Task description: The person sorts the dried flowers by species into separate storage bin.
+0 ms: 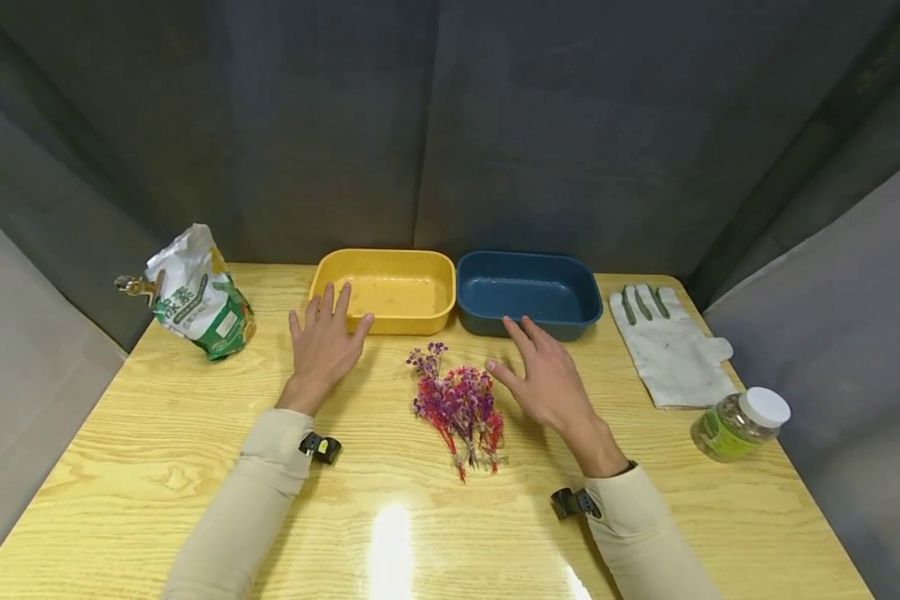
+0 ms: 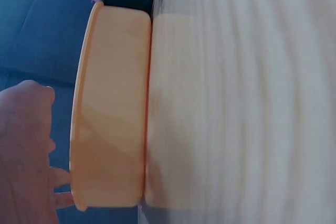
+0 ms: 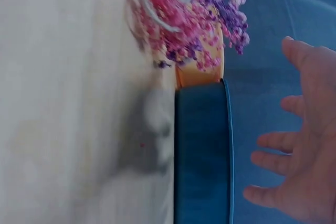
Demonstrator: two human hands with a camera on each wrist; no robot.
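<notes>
A small bunch of pink and purple dried flowers lies on the table between the two hands. To its left, my left hand spreads its fingers, the tips overlapping the front rim of a yellow bin in the head view. My right hand is held out just right of the flowers, fingers apart, its tips close to the front of a dark blue bin. Nothing is in either hand. In the right wrist view the flowers show above the blue bin. A few specks lie inside the yellow bin.
A white and green bag with a gold clip stands at the left. On the right lie a white work glove with green-striped fingers and a tilted-looking clear jar with a white lid. A dark curtain hangs behind the table.
</notes>
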